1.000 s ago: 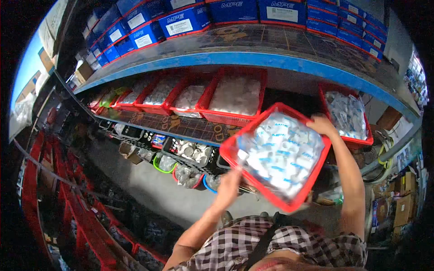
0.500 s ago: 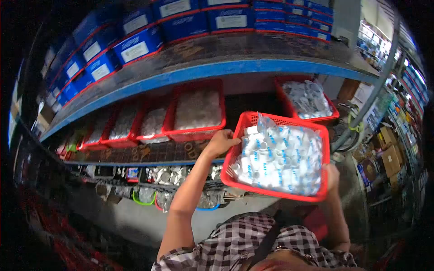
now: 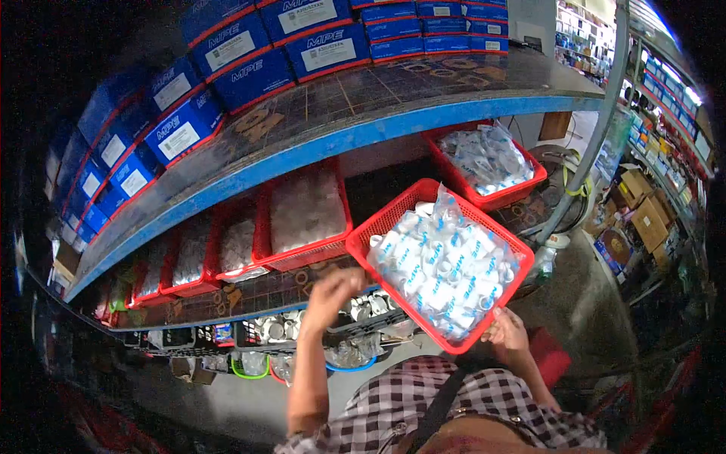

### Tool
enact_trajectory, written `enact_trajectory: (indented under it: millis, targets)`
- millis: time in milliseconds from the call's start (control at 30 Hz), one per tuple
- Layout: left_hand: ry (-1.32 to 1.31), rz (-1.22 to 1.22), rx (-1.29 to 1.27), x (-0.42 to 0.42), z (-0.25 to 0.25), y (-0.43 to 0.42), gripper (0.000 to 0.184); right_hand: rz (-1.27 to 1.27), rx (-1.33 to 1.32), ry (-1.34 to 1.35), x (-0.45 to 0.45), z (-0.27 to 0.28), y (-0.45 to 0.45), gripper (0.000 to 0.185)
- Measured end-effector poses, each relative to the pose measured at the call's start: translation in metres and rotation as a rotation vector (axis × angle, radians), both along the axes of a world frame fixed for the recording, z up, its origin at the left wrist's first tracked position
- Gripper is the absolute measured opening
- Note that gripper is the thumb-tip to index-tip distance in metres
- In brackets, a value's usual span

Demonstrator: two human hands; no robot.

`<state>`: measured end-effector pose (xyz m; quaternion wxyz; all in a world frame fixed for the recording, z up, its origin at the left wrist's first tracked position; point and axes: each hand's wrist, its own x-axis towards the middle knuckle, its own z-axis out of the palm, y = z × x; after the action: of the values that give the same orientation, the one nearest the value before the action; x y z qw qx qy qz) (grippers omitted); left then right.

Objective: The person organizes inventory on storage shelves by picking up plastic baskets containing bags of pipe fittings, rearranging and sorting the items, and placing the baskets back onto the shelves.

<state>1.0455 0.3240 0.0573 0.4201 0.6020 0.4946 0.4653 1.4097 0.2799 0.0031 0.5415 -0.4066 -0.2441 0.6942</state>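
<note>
A red plastic basket (image 3: 484, 219) full of white fittings in clear bags with blue print (image 3: 446, 265) is tilted in front of the lower shelf. My right hand (image 3: 508, 331) grips its near rim at the lower right. Off the basket's left side, my left hand (image 3: 335, 296) is slightly blurred, its fingers curled and apart from the rim, with nothing visible in them. Behind the held basket, another red basket (image 3: 491, 198) with bagged parts stands on the shelf.
Blue boxes (image 3: 249, 79) are stacked on the upper shelf, above its blue metal edge (image 3: 340, 136). More red baskets (image 3: 310, 253) line the lower shelf at left. Beneath are bins of fittings (image 3: 280, 329). A grey post (image 3: 597, 144) and cardboard boxes (image 3: 649, 223) are at right.
The view has swung right. The basket has turned in my hands; my left hand has come off its rim, while my right hand now holds the lower right edge.
</note>
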Motion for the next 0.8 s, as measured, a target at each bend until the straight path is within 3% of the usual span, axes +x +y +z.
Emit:
enact_trajectory:
  millis: [67, 167, 200, 233, 267, 333, 367, 400, 433, 600, 667, 700, 800]
  targets:
    - [0.027, 0.037, -0.377, 0.0, -0.029, -0.028, 0.037, 0.015, -0.006, -0.049, 0.002, 0.002, 0.003, 0.024]
    - [-0.182, -0.048, -0.456, 0.03, -0.039, -0.028, 0.049, -0.011, -0.03, -0.111, -0.002, 0.002, 0.018, 0.031]
    - [-0.234, -0.115, -0.396, 0.042, -0.038, -0.023, 0.049, 0.007, -0.033, -0.125, 0.003, -0.008, 0.022, 0.031]
    - [-0.212, -0.035, -0.337, 0.059, -0.041, -0.019, 0.048, 0.019, -0.015, -0.144, 0.011, -0.021, 0.025, 0.032]
    - [-0.045, 0.032, -0.206, 0.073, -0.043, -0.016, 0.048, 0.036, 0.002, -0.164, 0.017, -0.026, 0.027, 0.033]
    - [0.023, 0.056, -0.237, 0.08, -0.039, -0.013, 0.049, 0.094, -0.002, -0.241, 0.007, -0.001, 0.015, 0.037]
    - [0.12, 0.047, -0.26, 0.082, -0.038, -0.011, 0.05, 0.185, 0.007, -0.276, 0.023, -0.022, 0.013, 0.041]
    - [0.184, 0.104, -0.089, 0.081, -0.048, -0.008, 0.049, 0.214, -0.075, -0.292, 0.019, -0.01, 0.005, 0.043]
    - [0.178, 0.113, -0.087, 0.08, -0.054, -0.001, 0.049, 0.24, -0.157, -0.305, 0.015, 0.001, -0.002, 0.044]
    - [-0.114, 0.159, -0.209, 0.064, -0.07, 0.033, 0.044, 0.322, -0.062, -0.306, -0.012, 0.028, 0.012, 0.038]
    - [-0.162, 0.288, -0.036, 0.062, -0.065, 0.033, 0.039, 0.314, 0.029, -0.11, -0.025, -0.002, 0.041, 0.033]
    - [-0.449, 0.279, -0.167, 0.06, -0.072, 0.031, 0.037, 0.307, 0.117, -0.114, -0.04, 0.005, 0.053, 0.031]
    - [-0.406, 0.374, -0.225, 0.054, -0.081, 0.003, 0.032, 0.446, 0.11, -0.067, -0.073, -0.007, 0.103, 0.037]
